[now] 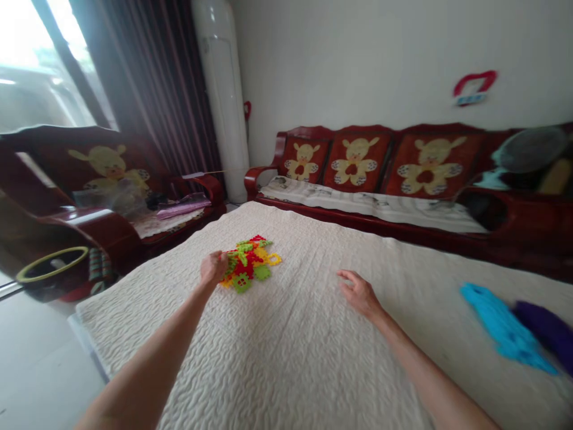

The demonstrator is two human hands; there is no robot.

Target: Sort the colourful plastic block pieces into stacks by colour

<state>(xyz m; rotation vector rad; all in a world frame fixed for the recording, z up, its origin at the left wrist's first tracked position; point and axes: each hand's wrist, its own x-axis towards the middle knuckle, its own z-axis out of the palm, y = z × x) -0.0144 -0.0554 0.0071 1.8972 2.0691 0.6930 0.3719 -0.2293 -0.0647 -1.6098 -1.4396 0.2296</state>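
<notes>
A small heap of plastic interlocking toy pieces (245, 267) in red, green and yellow lies on the cream quilted cover. At the heap's left edge my left hand (213, 267) has its fingers closed, with a green toothed piece (231, 260) at the fingertips. Part of that grip is hidden. A green square piece with window-like holes (242, 282) lies at the near side, and a yellow ring-shaped piece (274, 258) sticks out to the right. My right hand (358, 292) is over the cover, well right of the heap, fingers partly extended and holding nothing.
The quilted cover (286, 340) spreads over a broad table-like surface. At its right lie a bright blue bundle (505, 328) and a dark purple one (544, 328). Red wooden sofas (259, 178) stand behind and left. A yellow-rimmed dark pot (51, 275) is on the floor at left.
</notes>
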